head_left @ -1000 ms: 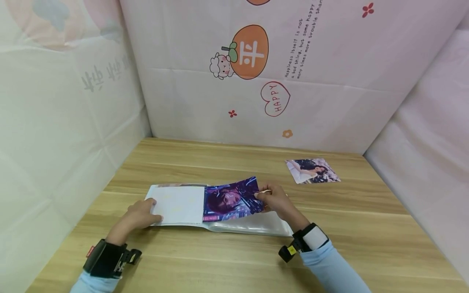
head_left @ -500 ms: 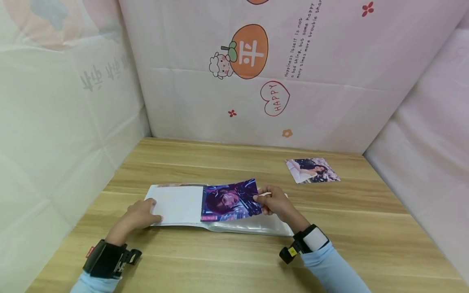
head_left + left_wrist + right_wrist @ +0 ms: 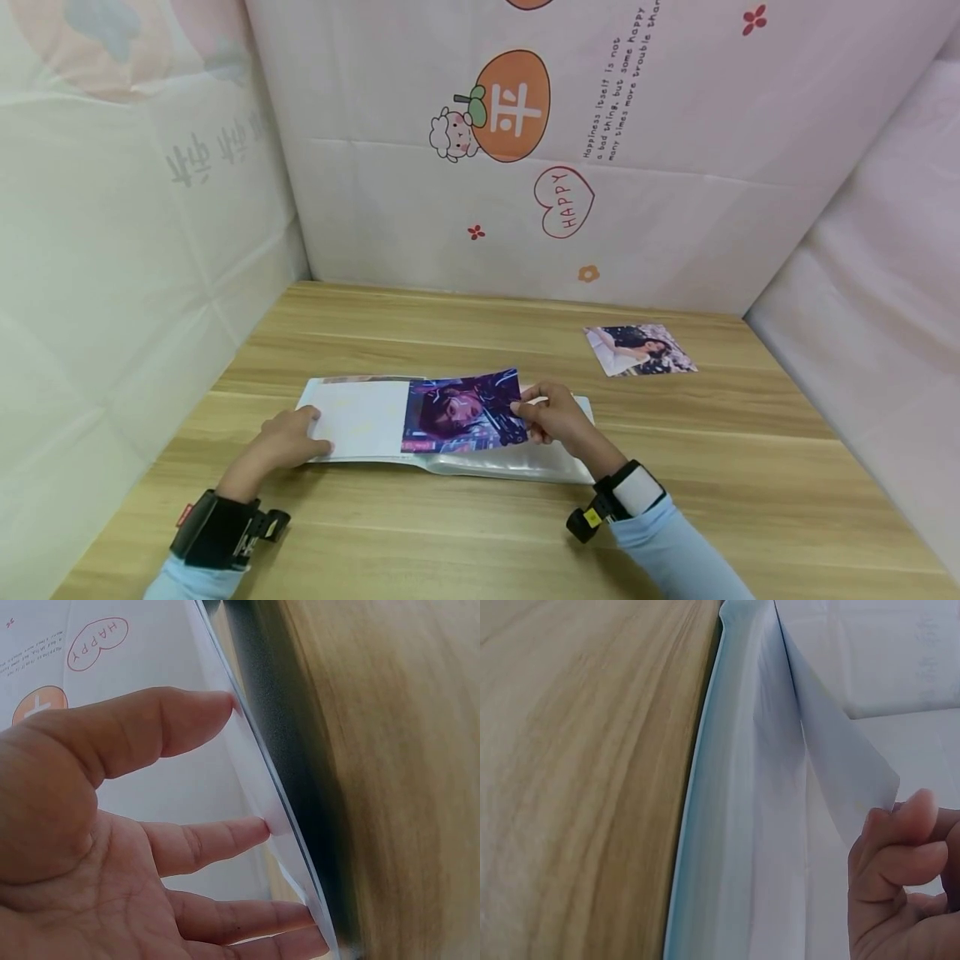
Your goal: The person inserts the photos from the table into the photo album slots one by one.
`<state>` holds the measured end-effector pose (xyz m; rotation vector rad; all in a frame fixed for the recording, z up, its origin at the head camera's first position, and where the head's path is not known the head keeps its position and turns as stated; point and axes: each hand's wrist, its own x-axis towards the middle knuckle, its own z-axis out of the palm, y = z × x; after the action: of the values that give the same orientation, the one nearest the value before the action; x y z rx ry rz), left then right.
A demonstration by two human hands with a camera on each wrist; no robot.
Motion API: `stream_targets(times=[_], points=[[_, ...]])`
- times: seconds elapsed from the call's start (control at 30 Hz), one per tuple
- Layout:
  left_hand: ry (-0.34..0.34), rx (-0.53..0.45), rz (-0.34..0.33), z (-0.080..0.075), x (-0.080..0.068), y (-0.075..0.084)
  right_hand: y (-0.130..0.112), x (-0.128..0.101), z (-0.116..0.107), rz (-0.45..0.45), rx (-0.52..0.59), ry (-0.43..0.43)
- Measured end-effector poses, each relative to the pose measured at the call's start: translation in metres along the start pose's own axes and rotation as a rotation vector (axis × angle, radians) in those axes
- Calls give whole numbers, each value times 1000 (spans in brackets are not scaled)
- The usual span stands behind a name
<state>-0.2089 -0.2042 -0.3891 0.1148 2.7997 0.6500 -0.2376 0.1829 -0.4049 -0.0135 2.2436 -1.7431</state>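
Note:
A photo album (image 3: 360,421) lies spread on the table, with a white left page and a clear plastic sleeve (image 3: 517,462) on the right side. My left hand (image 3: 285,437) rests on the album's left end, its thumb and fingertips touching the page in the left wrist view. Between thumb and fingers, my right hand (image 3: 562,417) pinches the right end of a purple-blue portrait photo (image 3: 465,412). In the right wrist view that photo (image 3: 844,761) slants up from the album, showing its pale back. Its left edge meets the white page near the fold; whether it is inside a pocket, I cannot tell.
Another photo (image 3: 641,348), a person among blossoms, lies on the wooden table (image 3: 465,533) at the back right. White printed cloth (image 3: 375,208) hangs behind the table and along both sides.
My right hand has moved slightly left with the purple-blue photo, whose left edge now reaches further over the left page. My left hand has stayed in place.

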Motion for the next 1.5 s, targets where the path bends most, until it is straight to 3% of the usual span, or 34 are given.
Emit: stream_targets(times=[0.53, 0.93, 1.17, 1.5], points=[[-6, -5, -3, -2, -2, 4, 3, 9, 25, 1, -56, 7], [-2, -18, -39, 1, -1, 3, -3, 11, 44, -3, -135, -88], [2, -18, -23, 1, -3, 2, -2, 14, 55, -6, -170, -90], [15, -18, -9, 2, 0, -1, -8, 12, 64, -34, -136, -83]])
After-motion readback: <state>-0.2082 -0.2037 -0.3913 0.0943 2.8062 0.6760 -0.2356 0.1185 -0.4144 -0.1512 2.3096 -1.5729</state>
